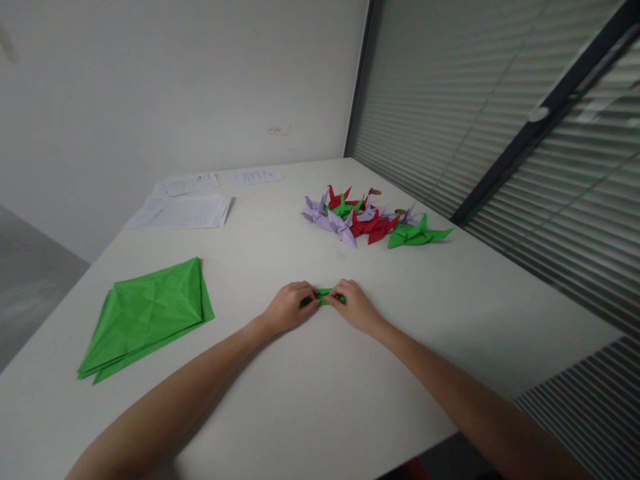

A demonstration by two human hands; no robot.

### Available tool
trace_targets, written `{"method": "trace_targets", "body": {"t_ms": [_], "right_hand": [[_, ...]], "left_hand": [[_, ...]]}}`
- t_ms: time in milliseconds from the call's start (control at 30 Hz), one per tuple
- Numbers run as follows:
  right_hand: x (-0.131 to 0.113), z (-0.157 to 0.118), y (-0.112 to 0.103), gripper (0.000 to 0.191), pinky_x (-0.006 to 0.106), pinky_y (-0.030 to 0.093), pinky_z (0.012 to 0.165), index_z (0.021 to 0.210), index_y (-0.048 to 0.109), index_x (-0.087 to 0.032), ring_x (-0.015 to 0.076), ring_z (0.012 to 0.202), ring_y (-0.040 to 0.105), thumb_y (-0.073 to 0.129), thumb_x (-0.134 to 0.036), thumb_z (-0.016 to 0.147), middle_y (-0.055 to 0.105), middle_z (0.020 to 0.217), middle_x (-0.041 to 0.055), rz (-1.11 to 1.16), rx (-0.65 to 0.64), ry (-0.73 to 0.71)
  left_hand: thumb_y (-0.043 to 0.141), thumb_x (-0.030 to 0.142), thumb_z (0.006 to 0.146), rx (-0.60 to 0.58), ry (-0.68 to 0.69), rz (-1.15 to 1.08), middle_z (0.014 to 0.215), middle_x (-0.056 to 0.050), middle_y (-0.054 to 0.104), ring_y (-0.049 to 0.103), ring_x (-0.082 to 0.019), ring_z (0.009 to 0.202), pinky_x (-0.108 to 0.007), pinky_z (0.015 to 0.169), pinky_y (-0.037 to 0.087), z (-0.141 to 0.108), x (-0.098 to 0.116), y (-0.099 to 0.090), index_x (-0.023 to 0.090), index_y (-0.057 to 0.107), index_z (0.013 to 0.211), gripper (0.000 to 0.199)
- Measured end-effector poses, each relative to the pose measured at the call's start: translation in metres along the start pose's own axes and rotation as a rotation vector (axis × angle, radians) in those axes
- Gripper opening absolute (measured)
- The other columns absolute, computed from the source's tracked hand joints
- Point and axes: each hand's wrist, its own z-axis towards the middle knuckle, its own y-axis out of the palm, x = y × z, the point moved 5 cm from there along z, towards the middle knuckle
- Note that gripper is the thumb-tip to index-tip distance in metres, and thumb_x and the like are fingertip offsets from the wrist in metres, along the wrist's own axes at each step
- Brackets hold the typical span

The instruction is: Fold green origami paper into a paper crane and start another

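A small folded green paper (324, 296) lies at the middle of the white table, between my two hands. My left hand (294, 305) has its fingers closed on the paper's left end. On the other end, the thumb and fingers of my right hand (351, 304) pinch the paper. The fingers cover much of it, so its full shape is hidden. To the left rests a stack of creased green paper sheets (150, 310). Beyond my hands sits a cluster of folded paper figures in red (375, 225), green (417, 233) and light purple (343, 227).
Printed white sheets (185, 212) lie at the table's back left, with another printed sheet (255, 177) near the wall. A window with blinds (480, 113) runs along the right side of the table (300, 400).
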Motion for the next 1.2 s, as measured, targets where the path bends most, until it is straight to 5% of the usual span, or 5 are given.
{"method": "trace_targets", "body": {"t_ms": [1200], "right_hand": [[-0.0011,-0.0016,0.0028,0.016,0.034,0.041,0.080,0.073,0.064,-0.017,0.0208,0.084,0.051,0.061,-0.021,0.088,0.057,0.082,0.0056,-0.148,0.043,0.037]], "left_hand": [[0.054,0.015,0.090,0.029,0.058,0.231,0.085,-0.008,0.063,0.057,-0.017,0.078,-0.030,0.074,0.050,-0.0008,-0.0044,0.0082,0.013,0.061,0.073,0.019]]}}
